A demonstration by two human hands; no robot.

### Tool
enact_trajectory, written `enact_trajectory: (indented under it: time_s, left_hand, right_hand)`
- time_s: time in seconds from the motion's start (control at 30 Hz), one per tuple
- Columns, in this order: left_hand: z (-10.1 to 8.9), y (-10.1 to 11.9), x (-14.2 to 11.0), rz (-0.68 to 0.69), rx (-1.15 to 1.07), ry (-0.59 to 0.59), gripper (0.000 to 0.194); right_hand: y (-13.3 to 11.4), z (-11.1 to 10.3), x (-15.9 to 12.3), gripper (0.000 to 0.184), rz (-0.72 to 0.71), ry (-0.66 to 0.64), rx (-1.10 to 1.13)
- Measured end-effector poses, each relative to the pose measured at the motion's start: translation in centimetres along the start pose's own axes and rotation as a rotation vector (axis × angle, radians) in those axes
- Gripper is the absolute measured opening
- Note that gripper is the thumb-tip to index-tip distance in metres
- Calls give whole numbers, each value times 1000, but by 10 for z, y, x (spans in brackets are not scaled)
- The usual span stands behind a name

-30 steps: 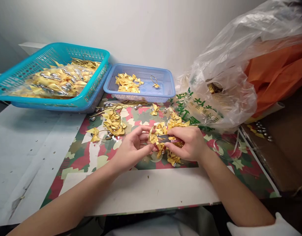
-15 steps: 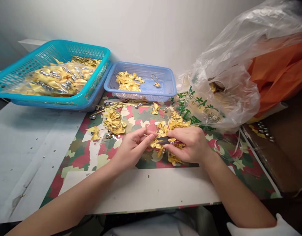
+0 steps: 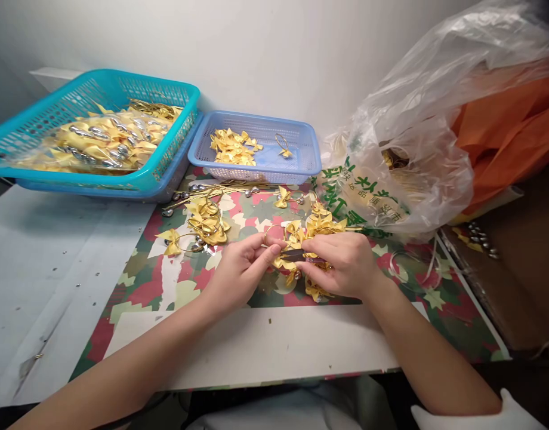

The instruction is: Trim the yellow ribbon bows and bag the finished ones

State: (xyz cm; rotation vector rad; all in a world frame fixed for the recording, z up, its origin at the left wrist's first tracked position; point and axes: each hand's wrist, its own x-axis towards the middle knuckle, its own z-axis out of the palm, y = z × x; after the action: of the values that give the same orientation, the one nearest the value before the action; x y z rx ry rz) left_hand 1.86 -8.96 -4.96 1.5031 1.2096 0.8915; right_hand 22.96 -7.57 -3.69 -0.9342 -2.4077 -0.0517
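My left hand (image 3: 245, 263) is closed in a pinch, thumb against fingers, on a gold wire ring (image 3: 274, 232) whose loop rises above the fingertips. A yellow ribbon flower (image 3: 281, 263) sits by that thumb, partly hidden. Dark-jawed pliers (image 3: 294, 255) are gripped in my right hand (image 3: 339, 263), their tips pointing left and meeting the flower close to my left fingertips. Their handles are hidden in the palm. Around and behind the right hand lies a heap of yellow flowers (image 3: 323, 224) with silver beads.
A second flower pile (image 3: 208, 224) lies left, with gold wire stems (image 3: 230, 189) behind. Along the wall stand a turquoise basket (image 3: 191, 95) and a smaller blue basket (image 3: 252, 119), both holding flowers. A clear plastic bag (image 3: 418, 155) bulges at right beside a brown carton (image 3: 516, 286).
The ring and flower have turned in my left hand, and its fingers have closed into a tighter pinch. The plier tips have shifted slightly down. My right hand stays in nearly the same place.
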Motion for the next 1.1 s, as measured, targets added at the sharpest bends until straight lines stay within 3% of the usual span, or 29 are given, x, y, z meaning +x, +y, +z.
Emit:
enact_trajectory:
  time_s: [1.1]
  left_hand:
    - [2, -1, 1, -40, 18, -12, 31]
  right_hand:
    - [-2, 5, 0, 26, -19, -78, -56]
